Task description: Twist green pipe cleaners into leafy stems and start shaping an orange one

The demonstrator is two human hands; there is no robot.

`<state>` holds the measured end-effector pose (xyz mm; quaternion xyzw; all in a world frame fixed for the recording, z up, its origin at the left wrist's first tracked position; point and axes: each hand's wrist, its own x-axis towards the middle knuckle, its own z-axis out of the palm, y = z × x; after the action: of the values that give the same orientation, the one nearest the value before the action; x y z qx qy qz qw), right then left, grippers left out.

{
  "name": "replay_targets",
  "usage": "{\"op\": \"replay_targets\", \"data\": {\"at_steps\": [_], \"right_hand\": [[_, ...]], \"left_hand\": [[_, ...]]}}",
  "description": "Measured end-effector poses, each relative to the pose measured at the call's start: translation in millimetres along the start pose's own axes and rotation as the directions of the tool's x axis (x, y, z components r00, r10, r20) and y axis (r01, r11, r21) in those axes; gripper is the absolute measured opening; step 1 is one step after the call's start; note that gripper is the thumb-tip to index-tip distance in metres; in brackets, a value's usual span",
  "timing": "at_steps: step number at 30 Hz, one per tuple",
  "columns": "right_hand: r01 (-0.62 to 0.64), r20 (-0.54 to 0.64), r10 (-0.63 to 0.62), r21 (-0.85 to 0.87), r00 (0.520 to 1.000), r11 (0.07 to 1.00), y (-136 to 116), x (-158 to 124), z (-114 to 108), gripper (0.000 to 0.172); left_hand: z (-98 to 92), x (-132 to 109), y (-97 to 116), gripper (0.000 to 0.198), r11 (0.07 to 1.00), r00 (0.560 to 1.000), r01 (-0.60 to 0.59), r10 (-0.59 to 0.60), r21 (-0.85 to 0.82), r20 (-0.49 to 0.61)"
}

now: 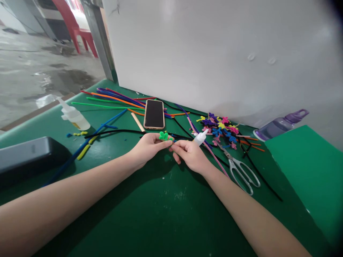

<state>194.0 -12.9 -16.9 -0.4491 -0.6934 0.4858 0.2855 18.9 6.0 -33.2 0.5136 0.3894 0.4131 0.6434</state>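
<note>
One green fuzzy flower [164, 136] stands above left grip [146, 148], pinched there; right grip [191, 154] adjoins, hold unclear; beyond, far edge of bench [158, 221].

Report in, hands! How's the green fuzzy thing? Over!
Left hand pinching green fuzzy thing. Right hand close beside it, grip unclear. Possible obstacle: white bottle just beyond right hand.

soft light, glare on floor [26, 67], dark upper-right corner.

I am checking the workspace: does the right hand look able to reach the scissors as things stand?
Probably yes: the scissors lie beside the right forearm, handles uncovered, though the right hand is busy near the green piece.
</note>
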Motion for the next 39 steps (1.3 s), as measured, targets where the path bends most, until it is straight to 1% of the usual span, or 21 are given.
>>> {"op": "replay_targets", "data": {"at_steps": [2, 3, 6, 8, 9, 10, 12, 13, 14, 15, 16, 18, 19, 21, 22, 24, 27, 30, 34, 37, 39], "right_hand": [[0.053, -0.02, -0.057, -0.168, 0.998, 0.984, -0.5, -1.3, 0.6, 0.029], [0.087, -0.043, -0.102, -0.264, 0.994, 0.961, -0.1, -1.8, 1.4, 0.03], [0.173, -0.133, -0.274, -0.503, 0.952, 0.847, 2.7, -2.6, 5.4, 0.031], [0.188, -0.194, -0.348, -0.561, 0.917, 0.806, 3.9, -2.8, 8.3, 0.03], [0.177, -0.219, -0.346, -0.552, 0.912, 0.815, 4.0, -2.9, 9.3, 0.029], [0.155, -0.232, -0.31, -0.512, 0.922, 0.845, 3.8, -2.9, 10.0, 0.028], [0.089, -0.212, -0.164, -0.325, 0.963, 0.942, 3.2, -2.5, 9.9, 0.025], [0.048, -0.172, -0.079, -0.177, 0.982, 0.983, 3.1, -2.0, 9.4, 0.025], [0.007, -0.129, -0.009, -0.017, 0.992, 1.0, 3.2, -1.3, 8.7, 0.026], [-0.027, -0.081, 0.039, 0.142, 0.996, 0.99, 3.4, -0.5, 7.9, 0.026], [-0.054, -0.036, 0.067, 0.285, 0.997, 0.957, 3.7, 0.2, 7.1, 0.027], [-0.101, 0.046, 0.09, 0.511, 0.995, 0.854, 3.8, 1.1, 6.0, 0.026], [-0.132, 0.092, 0.096, 0.597, 0.991, 0.791, 3.5, 1.1, 5.7, 0.025], [-0.208, 0.182, 0.109, 0.71, 0.977, 0.673, 2.2, -0.1, 5.7, 0.023], [-0.239, 0.221, 0.109, 0.741, 0.969, 0.627, 1.3, -1.2, 6.0, 0.022], [-0.283, 0.284, 0.088, 0.774, 0.955, 0.567, -0.4, -3.6, 7.1, 0.021], [-0.33, 0.35, 0.062, 0.788, 0.935, 0.52, -2.5, -6.3, 9.7, 0.021], [-0.362, 0.379, 0.077, 0.777, 0.922, 0.515, -3.1, -6.8, 11.7, 0.022], [-0.362, 0.384, 0.068, 0.778, 0.921, 0.513, -1.6, -6.0, 10.9, 0.023], [-0.358, 0.386, 0.053, 0.784, 0.921, 0.507, -0.2, -5.4, 9.7, 0.021], [-0.343, 0.37, 0.052, 0.786, 0.927, 0.514, 0.6, -4.7, 9.5, 0.02]], "left_hand": [[0.2, 0.4, 1.1, 0.029, 1.0, 1.0, 0.014, -0.014, 0.002, -0.006], [0.6, 0.5, 1.3, 0.03, 1.0, 1.0, 0.019, -0.019, 0.003, -0.008], [2.3, 0.9, 0.6, 0.031, 0.999, 0.999, 0.035, -0.035, -0.014, -0.024], [3.1, 1.3, -0.7, 0.03, 0.999, 0.998, 0.046, -0.047, -0.029, -0.049], [3.1, 1.6, -1.2, 0.031, 0.998, 0.997, 0.048, -0.05, -0.03, -0.061], [2.8, 1.9, -1.7, 0.031, 0.999, 0.997, 0.047, -0.048, -0.025, -0.065], [1.4, 2.2, -1.6, 0.032, 0.999, 0.999, 0.033, -0.033, -0.003, -0.039], [0.6, 2.1, -1.0, 0.032, 1.0, 1.0, 0.021, -0.021, 0.006, -0.013], [-0.2, 1.8, 0.0, 0.032, 1.0, 1.0, 0.005, -0.006, 0.011, 0.018], [-0.9, 1.3, 1.3, 0.033, 1.0, 0.999, -0.012, 0.011, 0.013, 0.052], [-1.6, 0.6, 2.9, 0.033, 1.0, 0.996, -0.027, 0.026, 0.013, 0.086], [-2.7, -1.0, 6.0, 0.033, 0.999, 0.987, -0.05, 0.048, 0.009, 0.153], [-3.5, -1.6, 7.0, 0.033, 0.998, 0.98, -0.055, 0.053, 0.005, 0.19], [-5.6, -2.1, 7.5, 0.032, 0.999, 0.962, -0.052, 0.053, -0.011, 0.267], [-6.9, -1.9, 6.9, 0.03, 0.998, 0.953, -0.05, 0.056, -0.027, 0.299], [-9.6, -0.8, 4.5, 0.027, 0.996, 0.94, -0.058, 0.076, -0.063, 0.333], [-12.3, 1.0, 0.5, 0.02, 0.991, 0.939, -0.071, 0.104, -0.111, 0.328], [-12.8, 1.9, -1.2, 0.015, 0.988, 0.942, -0.055, 0.098, -0.142, 0.321], [-12.1, 2.2, -1.4, 0.006, 0.979, 0.943, -0.067, 0.126, -0.194, 0.308], [-10.7, 2.0, -2.5, 0.004, 0.976, 0.945, -0.062, 0.126, -0.21, 0.302], [-9.0, 1.6, -3.6, 0.004, 0.972, 0.954, -0.064, 0.127, -0.227, 0.273]]}}
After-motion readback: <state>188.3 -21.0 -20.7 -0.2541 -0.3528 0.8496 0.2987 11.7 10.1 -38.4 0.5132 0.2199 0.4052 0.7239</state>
